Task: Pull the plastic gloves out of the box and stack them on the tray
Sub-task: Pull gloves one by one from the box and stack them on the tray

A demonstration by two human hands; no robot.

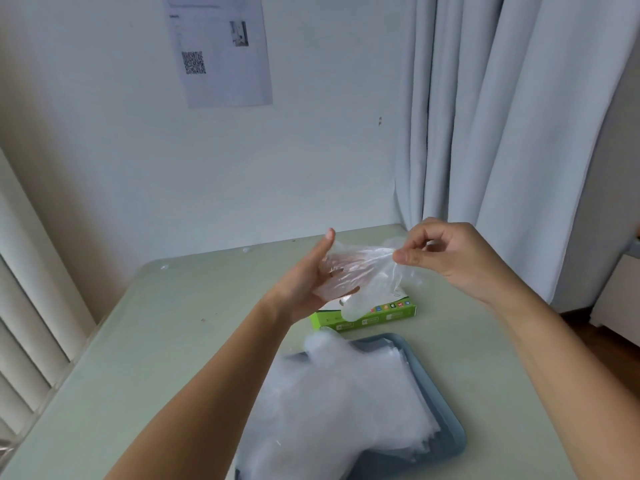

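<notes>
Over the green box [381, 318] beyond the tray [450, 433], the right hand [450, 254] keeps its grip pinched on a glove [367, 265] edge while the left hand [304, 282], fingers straight, supports it, likely smoothing it for the stack [329, 410].

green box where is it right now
In the head view the green box lies on the table at centre, just beyond the tray's far edge, under the held-up glove.
</notes>
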